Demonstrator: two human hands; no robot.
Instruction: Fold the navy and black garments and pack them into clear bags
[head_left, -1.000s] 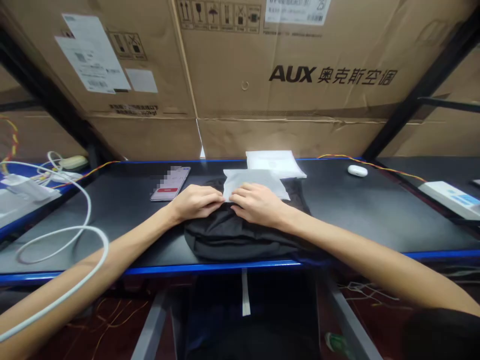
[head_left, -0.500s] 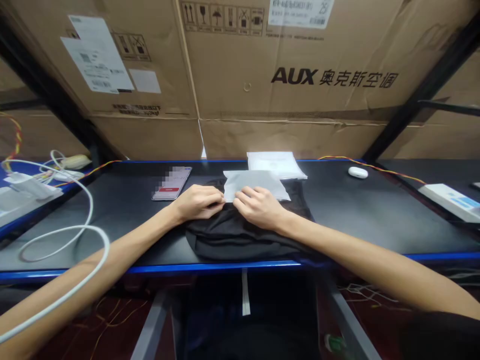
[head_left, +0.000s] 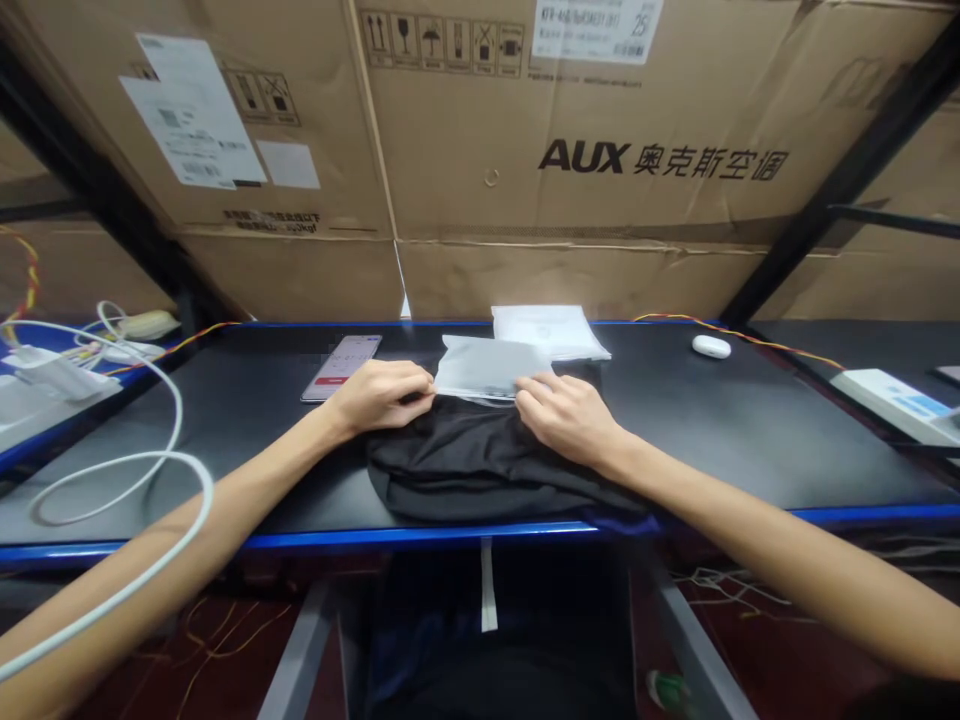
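A frosted white plastic bag [head_left: 486,366] lies over the far part of a folded black cloth [head_left: 480,460], which looks like a garment. At the bag's near left corner, my left hand [head_left: 384,393] is closed in a pinch on the edge. My right hand [head_left: 566,415] grips the near edge towards the right, its fingers curled over the plastic. Between the hands the near edge is stretched fairly straight. I cannot tell whether anything is inside the bag.
Behind the bag lies a stack of white plastic bags [head_left: 551,330]. A phone [head_left: 343,366] rests on the left, a white earbud case [head_left: 711,346] on the right. A white cable [head_left: 180,440] loops over my left forearm. Large cardboard boxes [head_left: 480,200] stand behind the black table [head_left: 720,430].
My right hand has slid right along the bag's near edge. My left hand has shifted slightly left and away from me, so the hands are wider apart.
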